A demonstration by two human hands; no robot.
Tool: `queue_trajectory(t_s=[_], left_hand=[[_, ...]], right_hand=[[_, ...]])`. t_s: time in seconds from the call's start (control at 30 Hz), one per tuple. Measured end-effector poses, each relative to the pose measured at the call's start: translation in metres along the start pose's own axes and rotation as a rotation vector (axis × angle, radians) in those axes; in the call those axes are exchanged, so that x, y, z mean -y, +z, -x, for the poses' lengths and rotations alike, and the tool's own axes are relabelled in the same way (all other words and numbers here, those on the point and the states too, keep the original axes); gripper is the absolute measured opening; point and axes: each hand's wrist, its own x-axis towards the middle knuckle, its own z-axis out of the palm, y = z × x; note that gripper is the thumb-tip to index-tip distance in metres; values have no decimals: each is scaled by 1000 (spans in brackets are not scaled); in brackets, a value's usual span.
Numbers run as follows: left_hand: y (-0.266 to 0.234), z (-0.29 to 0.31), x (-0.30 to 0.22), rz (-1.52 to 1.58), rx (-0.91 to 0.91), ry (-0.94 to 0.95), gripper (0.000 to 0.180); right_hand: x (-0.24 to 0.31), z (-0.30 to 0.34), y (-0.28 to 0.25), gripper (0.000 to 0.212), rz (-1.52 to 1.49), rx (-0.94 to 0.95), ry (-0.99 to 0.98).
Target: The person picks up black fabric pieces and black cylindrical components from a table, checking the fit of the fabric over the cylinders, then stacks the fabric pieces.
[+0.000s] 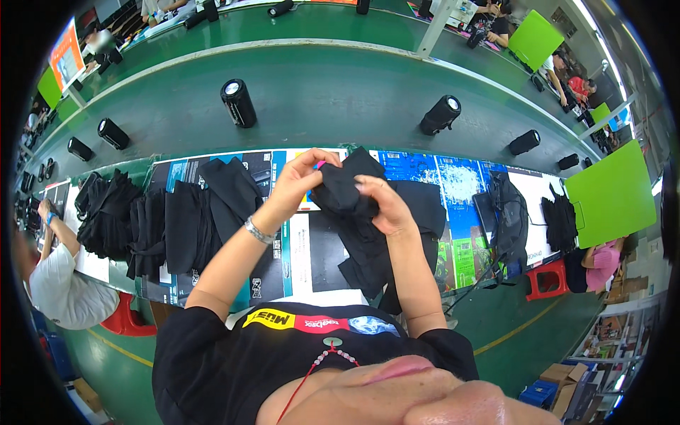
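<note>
We see the left hand (pixel 301 180) with thumb and fingers pinching the left edge of a black cloth piece (pixel 345 193), and a small pink spot (pixel 320 164) shows at its fingertips. We see the right hand (pixel 388 207) pinching the cloth's right side between thumb and bent fingers. The cloth is held up between the two hands, above the middle of the worktable; it looks plain, matte and bunched, and we cannot make out any lettering on it.

Just beneath lie more dark cloth pieces (pixel 365 258), loosely overlapping. They rest on printed sheets: a blue sheet (pixel 405 167) with a white splash pattern on the right, and a black-and-teal panel with pale lettering on the near left. On the near side, we find a dark T-shirt (pixel 219 361) carrying yellow, red and blue printed patches, the first two lettered.

Farther left we see folded black stacks (pixel 188 227) and a heaped black pile (pixel 110 216); to the right, a black mesh bag (pixel 511 219) and a bright green board (pixel 613 195). On the far side stand black cylinders (pixel 239 106) with pale round ends.
</note>
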Motion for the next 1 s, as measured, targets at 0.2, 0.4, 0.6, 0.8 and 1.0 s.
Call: queue_trajectory(t_s=[0.2, 0.4, 0.6, 0.8, 1.0], left_hand=[[-19, 22, -19, 271, 280, -409, 20], [-17, 41, -27, 449, 420, -407, 19], [3, 50, -44, 465, 794, -301, 33], [-12, 41, -55, 286, 969, -309, 38], [-10, 52, -68, 385, 691, -207, 46]], right_hand=[[3, -9, -23, 17, 162, 463, -155], [3, 11, -15, 35, 152, 826, -112], [13, 5, -19, 47, 509, 1354, -158], [23, 18, 14, 36, 174, 1556, -242], [35, 35, 5, 28, 517, 1121, -220]])
